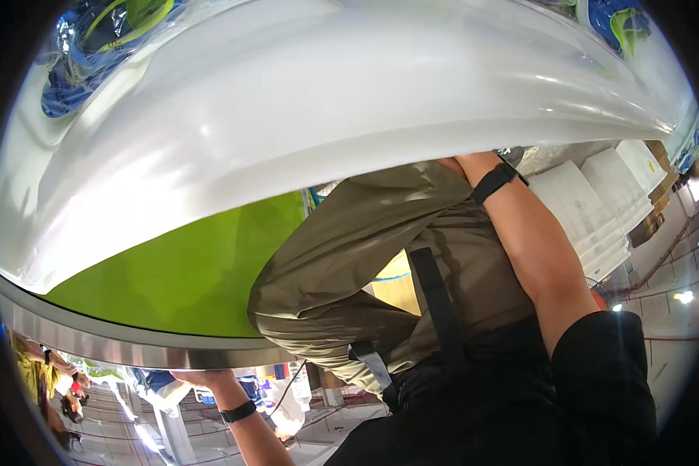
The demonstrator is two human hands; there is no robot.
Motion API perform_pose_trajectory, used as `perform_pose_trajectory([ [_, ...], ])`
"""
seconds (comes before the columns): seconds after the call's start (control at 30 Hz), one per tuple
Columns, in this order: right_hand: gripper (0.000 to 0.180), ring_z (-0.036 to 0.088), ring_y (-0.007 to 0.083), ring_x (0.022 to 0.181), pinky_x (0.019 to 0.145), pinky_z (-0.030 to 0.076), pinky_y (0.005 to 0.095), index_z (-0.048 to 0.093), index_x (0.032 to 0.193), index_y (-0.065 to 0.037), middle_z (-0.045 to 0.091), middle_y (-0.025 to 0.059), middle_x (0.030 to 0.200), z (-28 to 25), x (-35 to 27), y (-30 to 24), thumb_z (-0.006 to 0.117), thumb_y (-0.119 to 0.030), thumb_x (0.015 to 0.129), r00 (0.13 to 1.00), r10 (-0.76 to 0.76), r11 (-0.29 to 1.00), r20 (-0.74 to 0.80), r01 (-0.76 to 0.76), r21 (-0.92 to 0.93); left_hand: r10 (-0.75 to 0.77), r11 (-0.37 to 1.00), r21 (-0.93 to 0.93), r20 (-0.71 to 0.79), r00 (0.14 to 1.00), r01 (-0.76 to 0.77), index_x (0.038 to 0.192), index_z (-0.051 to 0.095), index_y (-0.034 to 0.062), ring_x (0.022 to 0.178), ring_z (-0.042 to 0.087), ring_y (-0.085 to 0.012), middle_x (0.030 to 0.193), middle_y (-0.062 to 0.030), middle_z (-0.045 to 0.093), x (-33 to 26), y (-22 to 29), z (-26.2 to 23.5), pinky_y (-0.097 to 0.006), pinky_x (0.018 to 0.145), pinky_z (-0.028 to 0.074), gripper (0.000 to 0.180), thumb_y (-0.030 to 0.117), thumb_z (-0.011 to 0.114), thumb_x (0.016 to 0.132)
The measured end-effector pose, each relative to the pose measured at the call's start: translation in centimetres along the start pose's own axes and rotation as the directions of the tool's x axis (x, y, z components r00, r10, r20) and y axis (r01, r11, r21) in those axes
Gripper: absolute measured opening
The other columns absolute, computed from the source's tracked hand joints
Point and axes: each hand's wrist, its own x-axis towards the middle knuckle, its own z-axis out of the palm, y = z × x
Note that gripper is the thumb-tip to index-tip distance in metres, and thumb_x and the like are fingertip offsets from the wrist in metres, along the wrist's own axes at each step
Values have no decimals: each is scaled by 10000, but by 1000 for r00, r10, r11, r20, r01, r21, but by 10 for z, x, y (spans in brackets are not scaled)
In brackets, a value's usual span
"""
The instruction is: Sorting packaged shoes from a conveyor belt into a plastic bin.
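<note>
A big white plastic sheet [326, 116] billows across the upper half of the view, over a bright green tabletop [186, 272] with a metal rim [116, 342]. My right forearm, wearing a black wristband, rises from a black sleeve, and my right hand [457, 164] goes under the sheet's lower edge, so its fingers are hidden. My left hand [206, 379], also with a black wristband, rests against the underside of the metal rim, only partly visible. My olive trousers [349, 256] and a black strap fill the middle.
Stacked white boxes [598, 210] stand at the right on a tiled floor. Blue and yellow-green packaged items [85, 54] show through plastic at the top left. Other people [43, 380] work at the lower left, beyond the table's rim.
</note>
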Motion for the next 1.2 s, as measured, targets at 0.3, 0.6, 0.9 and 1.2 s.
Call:
perform_pose_trajectory([
  [0.3,377,594,378,1106,925,472,464,575,1286,-30,619,219,1245,16,20,28,504,-263,999,999,44,942,3,-43,332,61,992,106,96,994,-71,1351,503,53,1169,576,-335,1356,-133,529,23,-5,-29,-487,991,498,652,540,354,944],
  [0.6,798,569,464,1110,889,484,492,372,1487,-107,587,286,1219,-128,-57,-94,728,-393,833,877,-109,953,469,226,-200,523,739,624,-292,801,-255,1305,554,-4,1111,543,-439,1327,-282,508,48,-54,-14,-508,985,425,518,401,452,1000],
  [0.9,600,599,445,1080,930,477,478,605,1243,22,643,290,1134,-170,-123,-192,552,-490,933,890,-77,926,449,231,-298,401,662,737,-504,765,139,1258,581,-36,1113,515,-466,1281,-277,497,18,-5,-41,-563,933,428,605,473,487,946],
  [1.2,456,636,465,958,878,496,515,709,1011,-9,675,280,968,-243,-112,-230,534,-417,907,807,148,744,572,290,-602,471,782,617,-495,730,-87,1141,635,-46,1272,361,-441,1275,-296,482,-17,10,-38,-534,1107,234,559,453,512,921],
])
